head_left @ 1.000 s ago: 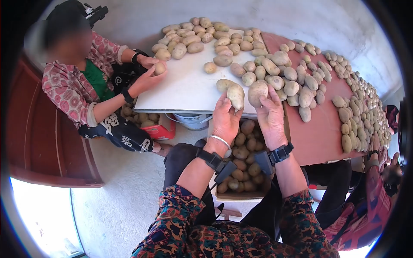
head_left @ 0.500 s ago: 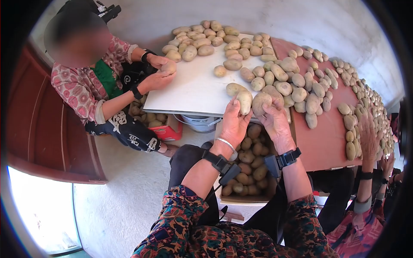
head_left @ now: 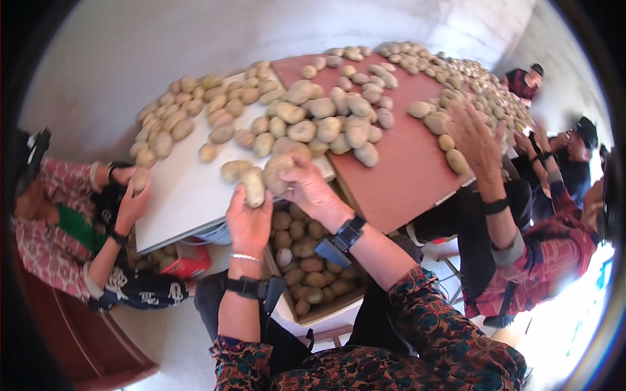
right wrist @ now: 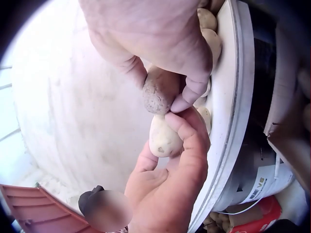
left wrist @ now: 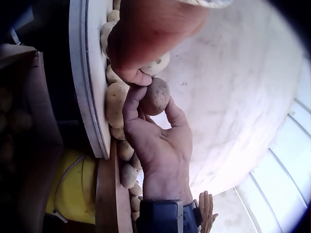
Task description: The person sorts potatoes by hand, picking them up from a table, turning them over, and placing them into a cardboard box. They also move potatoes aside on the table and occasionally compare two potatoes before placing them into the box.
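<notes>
My left hand (head_left: 250,225) grips a long, pale, smooth potato (head_left: 253,188) above the near edge of the white board. Just to its right, my right hand (head_left: 314,189) holds a rounder, browner potato (head_left: 277,174) between thumb and fingers. In the right wrist view the brown potato (right wrist: 158,94) has rough, speckled skin and overlaps the top of the pale potato (right wrist: 164,138). Fingertips of both hands are close together there. The left wrist view shows the brown potato (left wrist: 156,97) in my right fingers, with my left hand partly hiding the pale potato (left wrist: 158,64).
Many potatoes lie heaped on the white board (head_left: 182,189) and the reddish board (head_left: 398,189). Below the edge, a cardboard box (head_left: 326,314) of potatoes stands between my knees. A person sits at the left with a potato; others sit along the right, one hand (head_left: 479,146) raised.
The head view has swung to the right, bringing more people into sight. Both my hands keep hold of their potatoes. The right-hand neighbour's hand shows higher and nearer.
</notes>
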A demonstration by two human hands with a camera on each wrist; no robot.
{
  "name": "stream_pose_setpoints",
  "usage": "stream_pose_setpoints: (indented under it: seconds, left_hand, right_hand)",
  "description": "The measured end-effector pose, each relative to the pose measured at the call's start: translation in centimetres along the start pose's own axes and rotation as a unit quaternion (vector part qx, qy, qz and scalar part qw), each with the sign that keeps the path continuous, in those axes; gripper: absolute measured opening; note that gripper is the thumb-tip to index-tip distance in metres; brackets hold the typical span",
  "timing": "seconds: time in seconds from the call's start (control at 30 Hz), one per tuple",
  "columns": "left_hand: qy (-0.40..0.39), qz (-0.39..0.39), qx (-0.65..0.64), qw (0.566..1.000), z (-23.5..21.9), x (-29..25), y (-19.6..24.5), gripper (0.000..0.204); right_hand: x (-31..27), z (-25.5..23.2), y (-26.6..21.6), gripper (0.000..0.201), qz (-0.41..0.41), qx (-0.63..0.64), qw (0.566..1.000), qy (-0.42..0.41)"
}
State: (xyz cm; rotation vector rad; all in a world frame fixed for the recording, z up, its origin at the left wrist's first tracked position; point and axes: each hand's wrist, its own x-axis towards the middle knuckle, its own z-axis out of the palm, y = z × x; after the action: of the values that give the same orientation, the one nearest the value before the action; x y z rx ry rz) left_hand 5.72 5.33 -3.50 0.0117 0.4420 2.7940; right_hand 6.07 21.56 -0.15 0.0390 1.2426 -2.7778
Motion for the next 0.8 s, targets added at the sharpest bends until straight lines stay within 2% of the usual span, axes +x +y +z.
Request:
stream_pose_setpoints:
  seconds: [0.03,0.1,0.2,0.23,0.27,0.37,0.43,0.47,0.53,0.57,0.63,0.67,0.73,0.77,0.8]
  left_hand:
    - [-0.007,-0.012,0.0,1.0,0.3,0.1,-0.1,0.035]
    - [0.012,0.022,0.094,0.995,1.1,-0.4,-0.2,0.041]
    - [0.005,0.044,0.142,0.989,1.9,-0.7,-0.5,0.047]
    - [-0.006,0.055,0.175,0.983,2.0,-0.6,-0.8,0.064]
    - [-0.011,0.047,0.176,0.983,2.3,-0.5,-1.3,0.064]
    - [-0.011,0.038,0.175,0.984,2.1,-1.0,-1.2,0.055]
    - [-0.001,0.004,0.072,0.997,2.0,-0.6,-1.2,0.04]
    - [0.01,0.012,0.08,0.997,2.0,-0.6,-0.9,0.04]
    - [-0.011,-0.061,0.069,0.996,1.7,-0.5,-0.5,0.036]
    - [0.005,-0.062,0.073,0.995,1.4,-0.3,-0.1,0.036]
    - [-0.021,-0.13,0.204,0.97,0.4,-0.3,0.1,0.037]
    - [0.016,-0.134,0.283,0.95,1.1,-0.8,-0.2,0.038]
    - [0.035,-0.161,0.383,0.909,0.4,-1.6,-0.9,0.044]
    - [0.035,-0.161,0.386,0.908,0.2,-1.8,-1.3,0.044]
    - [0.035,-0.17,0.487,0.856,0.1,-2.2,-1.7,0.046]
  right_hand:
    - [-0.1,-0.1,-0.3,0.059,0.003,-0.001,1.0,0.004]
    - [-0.5,-0.2,-1.0,0.058,-0.004,-0.013,1.0,0.017]
    - [-0.6,-0.2,-1.2,0.059,-0.022,-0.019,0.999,0.026]
    - [-0.6,0.1,-1.1,0.06,-0.039,-0.026,0.998,0.041]
    - [-0.9,-0.1,-1.3,0.061,-0.058,-0.032,0.996,0.059]
    - [-1.5,-0.5,-2.1,0.061,-0.059,-0.014,0.997,0.043]
    - [-1.7,-0.7,-2.6,0.059,-0.062,-0.005,0.997,0.045]
    - [-1.8,-0.9,-2.9,0.053,-0.069,-0.001,0.997,0.037]
    - [-1.5,-1.9,-3.3,0.045,-0.055,0.001,0.998,0.007]
    - [-1.5,-2.4,-3.3,0.043,-0.052,0.005,0.999,-0.003]
    - [-2.0,-2.8,-3.3,0.039,-0.029,0.026,0.999,-0.003]
    - [-2.5,-2.8,-3.5,0.051,-0.026,-0.008,0.999,0.016]
    - [-3.3,-2.8,-4.2,0.044,-0.009,-0.034,0.999,-0.005]
    - [-3.5,-2.9,-4.5,0.044,-0.011,-0.031,0.999,-0.006]
    - [-3.7,-2.9,-4.6,0.041,0.007,-0.059,0.998,0.004]
